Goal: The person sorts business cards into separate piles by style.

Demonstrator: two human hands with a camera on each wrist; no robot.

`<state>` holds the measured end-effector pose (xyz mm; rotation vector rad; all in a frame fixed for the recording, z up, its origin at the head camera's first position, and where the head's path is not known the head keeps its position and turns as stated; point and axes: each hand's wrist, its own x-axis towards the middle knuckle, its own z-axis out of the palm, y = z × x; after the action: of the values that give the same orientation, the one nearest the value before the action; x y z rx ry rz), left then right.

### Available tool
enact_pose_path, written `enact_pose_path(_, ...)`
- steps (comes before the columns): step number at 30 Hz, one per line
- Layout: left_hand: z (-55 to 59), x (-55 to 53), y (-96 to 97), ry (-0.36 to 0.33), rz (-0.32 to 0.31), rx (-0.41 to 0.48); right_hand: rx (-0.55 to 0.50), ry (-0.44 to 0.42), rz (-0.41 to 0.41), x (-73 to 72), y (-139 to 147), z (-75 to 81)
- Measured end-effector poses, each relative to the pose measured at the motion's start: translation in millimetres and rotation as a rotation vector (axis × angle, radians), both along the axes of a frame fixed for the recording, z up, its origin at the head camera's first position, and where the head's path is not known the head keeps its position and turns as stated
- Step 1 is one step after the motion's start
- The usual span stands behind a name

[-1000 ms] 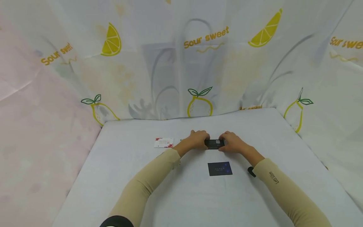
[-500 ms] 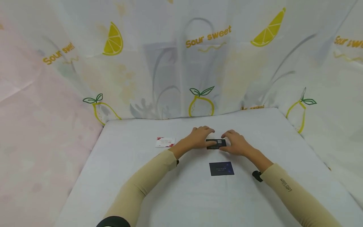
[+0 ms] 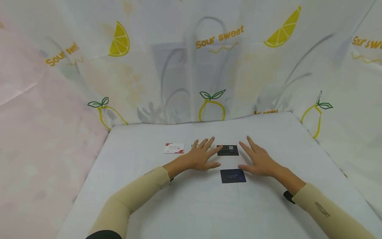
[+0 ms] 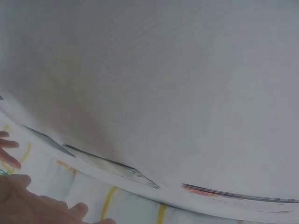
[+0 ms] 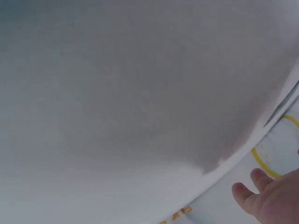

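A black card (image 3: 228,152) with a small square code lies flat on the white table, between my hands. My left hand (image 3: 199,157) is spread, its fingers straight; one fingertip overlaps the black card's left edge in the head view, and I cannot tell whether it touches. To the right of that card is my right hand (image 3: 260,161), fingers apart and holding nothing. Nearer to me lies a dark blue card (image 3: 233,176), with the right thumb close to its upper right corner. Behind the left fingers a card with green marks (image 3: 194,146) is mostly hidden.
A white card with red flowers (image 3: 174,148) lies left of the left hand. The table (image 3: 191,205) is covered in white cloth. At its back edge hangs a lemon-print curtain (image 3: 176,76), and a pinkish sheet (image 3: 38,149) hangs at the left.
Both hands held the black card's ends, then loosened and drew apart: the left toward the left, the right toward the right, both somewhat nearer to me. The black card stays flat on the table.
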<state>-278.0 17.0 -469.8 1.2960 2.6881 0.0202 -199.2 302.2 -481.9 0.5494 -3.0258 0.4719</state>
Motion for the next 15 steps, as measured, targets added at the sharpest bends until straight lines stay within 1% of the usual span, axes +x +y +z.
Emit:
enact_pose_path(4,-1.1,6.5,-8.9,0.010,-0.020,0.001,0.016,0.008,0.024,11.0,5,-4.2)
enact_pose_path(7,-2.8,14.2,-11.4,0.021,-0.044,-0.002,0.020,0.009,0.034,16.2,6,-6.5)
enact_pose_path(9,-4.1,20.8,-10.7,0.029,-0.078,0.005,0.012,0.005,0.040,18.6,5,-6.4)
enact_pose_path(12,-5.3,31.0,-7.1,0.022,-0.136,0.026,-0.004,-0.007,0.059,21.8,2,-4.4)
enact_pose_path(15,-4.6,38.3,-3.6,0.003,-0.153,0.033,-0.024,-0.024,0.084,23.7,-1,-0.8)
